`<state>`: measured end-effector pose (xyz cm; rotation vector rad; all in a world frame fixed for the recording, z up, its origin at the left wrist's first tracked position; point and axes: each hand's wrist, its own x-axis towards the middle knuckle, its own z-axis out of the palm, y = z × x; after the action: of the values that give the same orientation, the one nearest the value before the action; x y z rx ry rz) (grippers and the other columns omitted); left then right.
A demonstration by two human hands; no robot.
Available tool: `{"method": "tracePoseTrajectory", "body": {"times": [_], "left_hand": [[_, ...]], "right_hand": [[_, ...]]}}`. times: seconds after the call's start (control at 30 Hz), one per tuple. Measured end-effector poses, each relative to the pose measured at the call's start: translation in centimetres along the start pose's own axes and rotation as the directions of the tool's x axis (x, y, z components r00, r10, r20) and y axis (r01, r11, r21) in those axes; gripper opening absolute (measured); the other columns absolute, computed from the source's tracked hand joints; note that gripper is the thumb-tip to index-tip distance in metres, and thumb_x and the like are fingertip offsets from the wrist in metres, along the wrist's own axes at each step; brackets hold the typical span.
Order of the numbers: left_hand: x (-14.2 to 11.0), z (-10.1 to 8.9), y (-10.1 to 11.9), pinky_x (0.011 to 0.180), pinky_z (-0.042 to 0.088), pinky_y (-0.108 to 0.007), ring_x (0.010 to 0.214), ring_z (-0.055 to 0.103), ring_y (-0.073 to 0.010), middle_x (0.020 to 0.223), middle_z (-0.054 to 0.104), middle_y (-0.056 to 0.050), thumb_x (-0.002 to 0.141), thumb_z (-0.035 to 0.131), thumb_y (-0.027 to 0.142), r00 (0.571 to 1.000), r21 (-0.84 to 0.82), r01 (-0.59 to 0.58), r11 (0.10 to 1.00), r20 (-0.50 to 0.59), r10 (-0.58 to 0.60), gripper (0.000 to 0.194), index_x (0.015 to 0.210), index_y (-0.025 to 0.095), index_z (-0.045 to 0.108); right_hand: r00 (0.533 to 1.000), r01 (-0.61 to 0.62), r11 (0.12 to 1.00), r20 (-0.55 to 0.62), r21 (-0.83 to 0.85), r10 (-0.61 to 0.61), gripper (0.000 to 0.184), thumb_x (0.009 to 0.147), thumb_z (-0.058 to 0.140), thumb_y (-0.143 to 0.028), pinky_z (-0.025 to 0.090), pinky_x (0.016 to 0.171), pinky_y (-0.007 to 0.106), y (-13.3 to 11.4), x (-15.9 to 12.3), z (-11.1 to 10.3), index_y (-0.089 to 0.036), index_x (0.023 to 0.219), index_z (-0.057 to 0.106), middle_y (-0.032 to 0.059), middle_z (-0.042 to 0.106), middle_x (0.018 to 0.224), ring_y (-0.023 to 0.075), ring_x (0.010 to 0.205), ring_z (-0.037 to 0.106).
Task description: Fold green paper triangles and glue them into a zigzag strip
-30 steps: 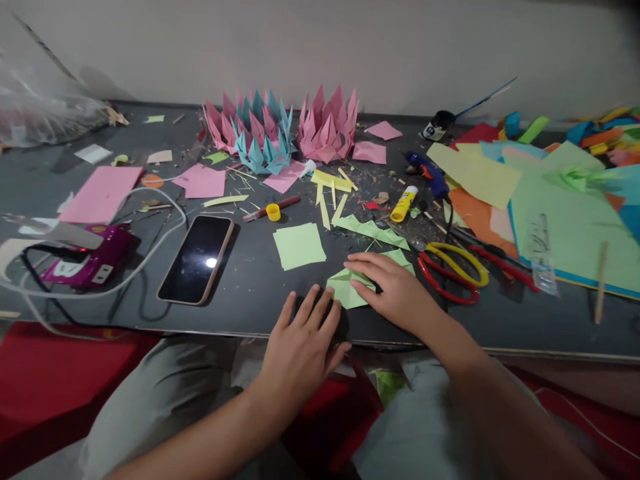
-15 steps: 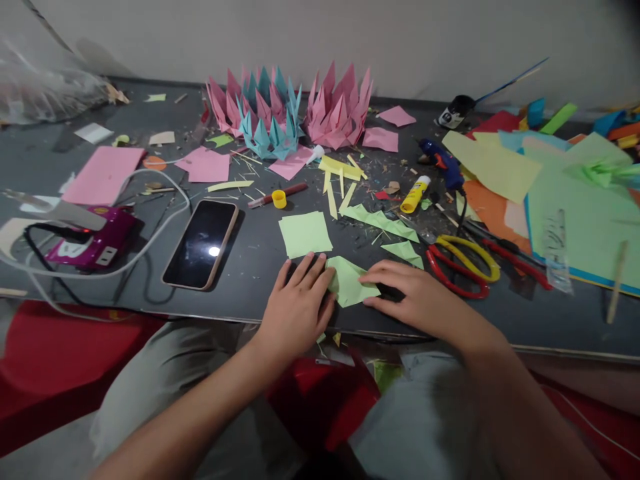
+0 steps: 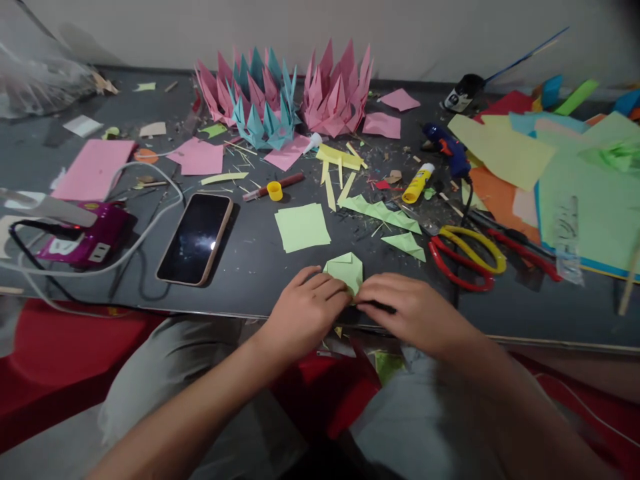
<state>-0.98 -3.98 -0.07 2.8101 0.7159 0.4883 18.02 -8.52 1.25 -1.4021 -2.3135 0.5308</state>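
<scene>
A light green sheet of paper (image 3: 345,268), partly folded, lies near the table's front edge with a narrow flap at its top. My left hand (image 3: 307,308) curls over its left and lower side, fingers closed on it. At the lower right corner, my right hand (image 3: 413,303) pinches the same paper between thumb and fingers. The fingertips of both hands almost meet there, and they hide the bottom of the sheet. Just beyond is a stack of green paper squares (image 3: 303,228). Folded green triangles (image 3: 383,215) sit to the right, with one separate folded piece (image 3: 405,245).
Scissors (image 3: 463,260) with red and yellow handles lie right of my hands; a phone (image 3: 195,240) lies left. Behind are pink and blue folded-paper crowns (image 3: 267,120), a glue stick (image 3: 419,183), a glue gun (image 3: 447,150), paper scraps and a purple power strip (image 3: 95,233) with cables.
The green paper has turned, and its upper edge now shows a folded flap. My left hand has slid right and down, its fingers curling in. My right hand has moved to the lower corner.
</scene>
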Motion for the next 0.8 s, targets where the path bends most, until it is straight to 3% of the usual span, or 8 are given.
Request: {"method": "tracePoseTrajectory", "body": {"times": [0.13, 0.23, 0.4, 0.6, 0.8], "left_hand": [[0.0, -0.4, -0.6, 0.1, 0.031, -0.034, 0.101, 0.057, -0.014, 0.103, 0.065, -0.001, 0.091, 0.041, 0.018, 0.998, 0.017, -0.055, 0.998, 0.028, 0.054, 0.02, 0.091, 0.017, 0.06], [0.1, -0.5, -0.9, 0.102, 0.03, -0.036, 0.104, 0.057, -0.0155, 0.101, 0.066, -0.002, 0.091, 0.041, 0.028, 0.998, 0.002, -0.047, 0.999, 0.028, 0.047, 0.023, 0.087, 0.016, 0.061], [0.1, -0.4, -1.1, 0.099, 0.032, -0.037, 0.101, 0.057, -0.0162, 0.106, 0.065, -0.001, 0.09, 0.043, 0.02, 1.0, 0.049, -0.006, 0.999, -0.019, 0.007, 0.019, 0.089, 0.017, 0.061], [-0.4, -0.3, -0.7, 0.08, 0.043, -0.03, 0.092, 0.057, -0.0167, 0.102, 0.064, -0.005, 0.089, 0.041, 0.014, 0.994, -0.017, -0.092, 0.996, 0.057, 0.093, 0.02, 0.099, 0.013, 0.059], [-0.3, 0.6, -0.1, 0.07, 0.041, -0.031, 0.085, 0.057, -0.0183, 0.093, 0.065, -0.004, 0.086, 0.053, 0.029, 0.994, -0.163, 0.091, 0.982, -0.045, -0.1, 0.016, 0.085, 0.016, 0.061]], "right_hand": [[0.997, 0.039, 0.996, -0.057, -0.075, -0.043, 0.028, 0.085, 0.044, -0.014, 0.043, 0.092, 0.038, 1.2, 0.0, -1.3, -0.021, 0.109, 0.058, 0.0062, 0.061, 0.115, 0.0195, 0.109, 0.052], [0.997, 0.072, 0.991, 0.012, -0.109, -0.071, 0.035, 0.085, 0.044, -0.011, 0.043, 0.092, 0.038, 1.7, 0.2, -1.2, -0.019, 0.118, 0.053, 0.007, 0.06, 0.117, 0.0197, 0.11, 0.051], [0.993, 0.113, 0.989, 0.028, -0.091, -0.111, 0.022, 0.087, 0.044, -0.012, 0.047, 0.08, 0.033, 2.0, 0.2, -0.7, -0.018, 0.092, 0.064, 0.0048, 0.068, 0.092, 0.0167, 0.087, 0.06], [0.992, 0.121, 0.983, 0.0, -0.138, -0.123, 0.021, 0.088, 0.046, -0.023, 0.047, 0.081, 0.034, 1.8, -0.9, -0.5, -0.019, 0.086, 0.067, 0.0057, 0.067, 0.1, 0.0179, 0.093, 0.06], [0.994, -0.008, 1.0, -0.112, -0.014, 0.006, 0.014, 0.085, 0.051, -0.02, 0.047, 0.081, 0.032, 1.5, -1.0, 0.4, -0.019, 0.08, 0.065, 0.0055, 0.067, 0.092, 0.017, 0.089, 0.061]]}}
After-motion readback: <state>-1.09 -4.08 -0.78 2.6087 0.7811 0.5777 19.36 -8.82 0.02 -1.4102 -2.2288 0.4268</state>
